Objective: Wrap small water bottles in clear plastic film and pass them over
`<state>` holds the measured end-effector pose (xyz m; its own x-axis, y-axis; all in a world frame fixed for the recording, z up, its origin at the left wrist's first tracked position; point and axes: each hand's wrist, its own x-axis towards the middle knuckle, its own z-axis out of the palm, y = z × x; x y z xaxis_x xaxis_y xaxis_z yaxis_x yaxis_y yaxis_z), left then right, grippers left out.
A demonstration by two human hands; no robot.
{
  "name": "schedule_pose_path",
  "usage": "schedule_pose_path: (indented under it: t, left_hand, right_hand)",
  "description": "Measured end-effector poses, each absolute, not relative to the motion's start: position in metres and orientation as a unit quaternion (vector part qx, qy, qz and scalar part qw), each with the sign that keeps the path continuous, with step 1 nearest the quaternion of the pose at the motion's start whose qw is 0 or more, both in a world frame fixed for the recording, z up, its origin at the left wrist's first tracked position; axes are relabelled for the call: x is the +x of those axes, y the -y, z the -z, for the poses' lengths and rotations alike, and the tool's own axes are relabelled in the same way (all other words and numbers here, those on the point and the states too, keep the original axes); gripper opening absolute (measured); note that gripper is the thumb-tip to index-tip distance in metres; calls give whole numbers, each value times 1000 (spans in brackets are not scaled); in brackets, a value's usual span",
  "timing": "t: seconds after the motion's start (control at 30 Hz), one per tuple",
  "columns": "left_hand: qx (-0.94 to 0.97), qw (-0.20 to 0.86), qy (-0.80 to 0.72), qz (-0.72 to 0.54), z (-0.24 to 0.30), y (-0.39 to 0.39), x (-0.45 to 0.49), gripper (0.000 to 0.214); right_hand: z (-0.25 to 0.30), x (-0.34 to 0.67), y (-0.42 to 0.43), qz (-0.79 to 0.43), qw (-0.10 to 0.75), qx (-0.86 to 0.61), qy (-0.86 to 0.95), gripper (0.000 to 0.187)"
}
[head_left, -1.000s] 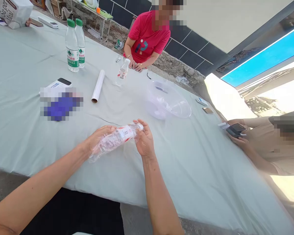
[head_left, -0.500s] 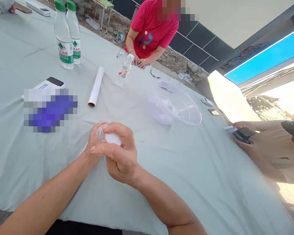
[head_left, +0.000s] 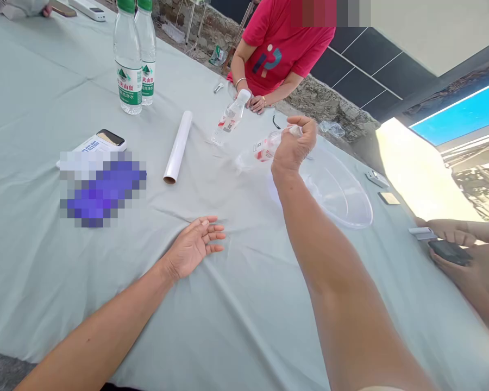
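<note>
My right hand [head_left: 294,146] reaches out over the near side of a clear plastic basin [head_left: 362,217], its fingers wrapped round the cap end of a small plastic bottle [head_left: 264,151]. That bottle has a red and white label and lies tilted, its base pointing left. Whether the base touches the cloth I cannot tell. Palm turned up and fingers apart, my left hand [head_left: 191,245] rests on the pale tablecloth [head_left: 244,304] with nothing in it. A similar white-capped bottle [head_left: 230,118] stands just beyond the held one.
Left of the bottles lies a white roll [head_left: 178,146]. Two green-capped water bottles [head_left: 128,81] stand farther back, and a phone [head_left: 111,137] lies near a blurred purple item [head_left: 106,190]. A person in a pink shirt [head_left: 285,49] leans at the far edge; another person's hands [head_left: 452,244] hold a dark device at right.
My right hand has carried the bottle forward and right, away from my left hand, to the basin. My left hand has let go and opened. The view has shifted slightly.
</note>
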<state>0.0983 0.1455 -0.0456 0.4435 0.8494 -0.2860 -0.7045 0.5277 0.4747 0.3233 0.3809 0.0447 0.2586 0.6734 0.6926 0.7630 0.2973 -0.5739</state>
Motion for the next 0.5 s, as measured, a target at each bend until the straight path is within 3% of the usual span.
schedule_pose_path:
  t: [0.3,0.47,0.5]
  left_hand:
    - [164,842,-251,-448,47,-148,97,23]
    - [167,843,-256,-443,46,-149,97,24]
    - [166,843,-255,-444,45,-149,97,24]
  right_hand:
    - [-58,335,-440,6,289,-685,669,41]
    - [-88,368,-422,-24,272,-661,699,37]
    - [-93,377,-415,-25,277,-677,681,43]
